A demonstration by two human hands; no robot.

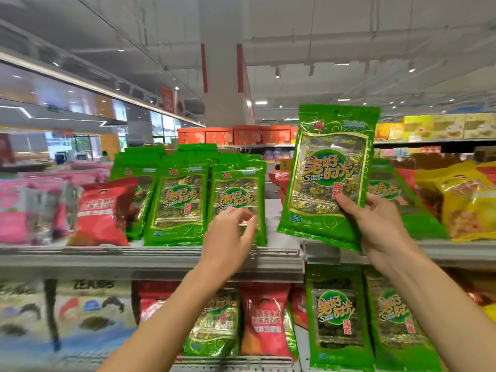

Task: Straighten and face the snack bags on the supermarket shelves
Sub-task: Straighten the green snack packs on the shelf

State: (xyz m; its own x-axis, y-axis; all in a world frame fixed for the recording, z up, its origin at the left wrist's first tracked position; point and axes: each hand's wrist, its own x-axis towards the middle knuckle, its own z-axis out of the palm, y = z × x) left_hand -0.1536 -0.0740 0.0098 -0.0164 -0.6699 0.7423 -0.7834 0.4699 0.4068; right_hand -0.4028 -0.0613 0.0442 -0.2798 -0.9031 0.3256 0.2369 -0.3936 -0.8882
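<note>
Supermarket aisle, grey metal shelf stocked with snack bags.
My right hand pinches a green foil seaweed bag upright; my left hand, fingers loosely spread, reaches the shelved matching bag, the gap between them.

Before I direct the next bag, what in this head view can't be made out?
- Left hand: motion-blurred fingers; contact with the shelved green bag unclear.
- Pink bags, far left: labels blurred.
- Held green bag: lower right corner hidden by right hand.
- Lower-shelf bags: bottoms cut off.
</note>
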